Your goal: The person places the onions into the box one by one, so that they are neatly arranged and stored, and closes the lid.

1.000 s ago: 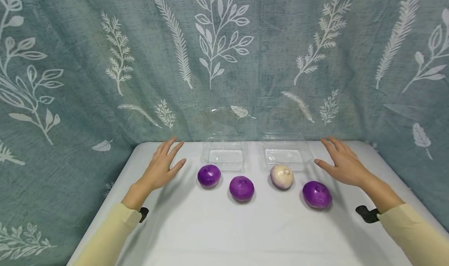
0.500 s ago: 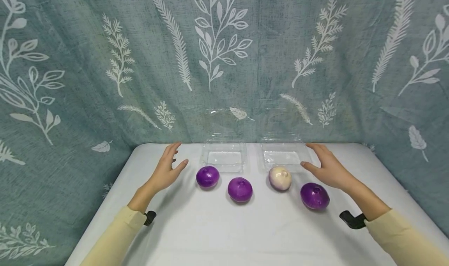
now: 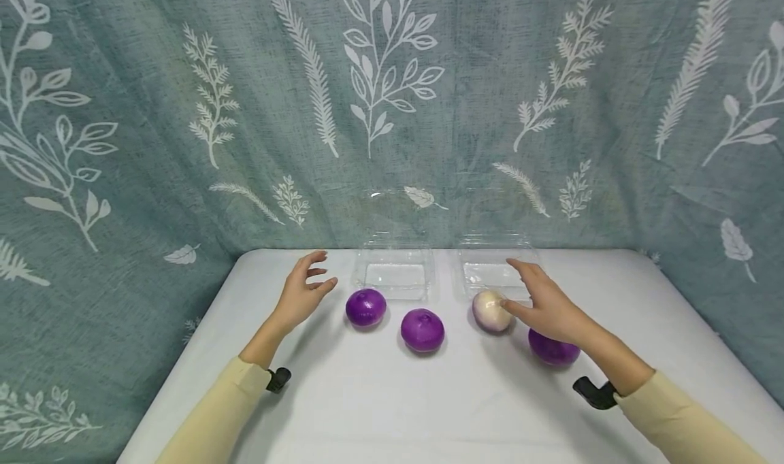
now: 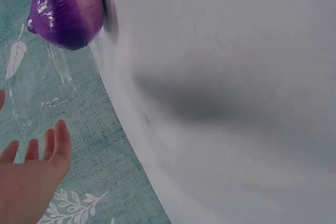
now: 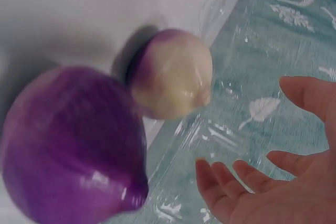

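Observation:
My left hand (image 3: 300,297) hovers over the table's left side, fingers loosely bent, beside a purple onion (image 3: 365,307) and apart from it. In the left wrist view that hand (image 4: 34,182) holds nothing. My right hand (image 3: 549,309) hangs above a pale, purple-tinged onion (image 3: 488,314) and partly covers another purple onion (image 3: 553,350). Its thumb overlaps the pale onion in the head view, but a gap separates this hand (image 5: 281,190) from the pale onion (image 5: 176,74) in the right wrist view. A further purple onion (image 3: 422,330) lies near the middle.
Two clear plastic boxes (image 3: 395,273) stand side by side at the table's back edge, lids raised against the patterned curtain (image 3: 392,158). The right box (image 3: 490,272) sits just behind the pale onion. White cloth covers the table (image 3: 392,403).
My right hand has moved left and lower, from beyond the rightmost onion to above the pale one. My left hand has shifted slightly right, its fingers more bent. The onions have stayed put.

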A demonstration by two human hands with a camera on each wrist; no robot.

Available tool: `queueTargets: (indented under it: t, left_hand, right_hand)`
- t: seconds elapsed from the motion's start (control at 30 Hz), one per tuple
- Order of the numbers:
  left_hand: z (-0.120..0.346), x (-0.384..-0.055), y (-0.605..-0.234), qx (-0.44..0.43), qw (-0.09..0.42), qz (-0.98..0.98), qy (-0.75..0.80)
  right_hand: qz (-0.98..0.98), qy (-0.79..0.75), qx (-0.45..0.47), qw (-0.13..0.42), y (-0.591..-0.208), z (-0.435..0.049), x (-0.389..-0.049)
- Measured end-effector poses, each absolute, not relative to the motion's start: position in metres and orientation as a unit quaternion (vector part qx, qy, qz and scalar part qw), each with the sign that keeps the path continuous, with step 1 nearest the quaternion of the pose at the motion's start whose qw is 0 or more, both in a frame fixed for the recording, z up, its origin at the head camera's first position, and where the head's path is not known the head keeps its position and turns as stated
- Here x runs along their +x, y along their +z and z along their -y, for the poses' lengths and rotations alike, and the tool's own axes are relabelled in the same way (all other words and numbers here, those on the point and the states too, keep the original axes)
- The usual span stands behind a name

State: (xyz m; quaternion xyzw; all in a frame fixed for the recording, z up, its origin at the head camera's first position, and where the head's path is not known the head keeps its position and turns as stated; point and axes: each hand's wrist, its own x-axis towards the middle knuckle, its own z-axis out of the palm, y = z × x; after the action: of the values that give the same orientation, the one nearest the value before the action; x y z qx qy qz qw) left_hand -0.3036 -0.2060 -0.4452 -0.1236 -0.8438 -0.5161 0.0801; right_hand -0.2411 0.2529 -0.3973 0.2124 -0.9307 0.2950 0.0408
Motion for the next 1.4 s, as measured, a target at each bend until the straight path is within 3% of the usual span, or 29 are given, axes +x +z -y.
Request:
queueTargets:
  t: [0.63,1.13,1.4]
  left_hand:
    - [0.186,-0.323,-0.451,-0.047,0.004,0.802,-0.596]
    - [0.172,-0.336,-0.454,-0.033,-0.024,0.76,-0.649]
    - [0.165,-0.344,-0.459,0.002,-0.065,0.744,-0.665]
  right_hand:
    - [0.916,0.314,0.248,0.027,-0.417,-0.202,-0.24]
    - [0.907,0.353,0.229,-0.024,-0.437,-0.167,-0.249]
    - [0.904,0.353,0.239,-0.038,-0.444,-0.157,-0.254]
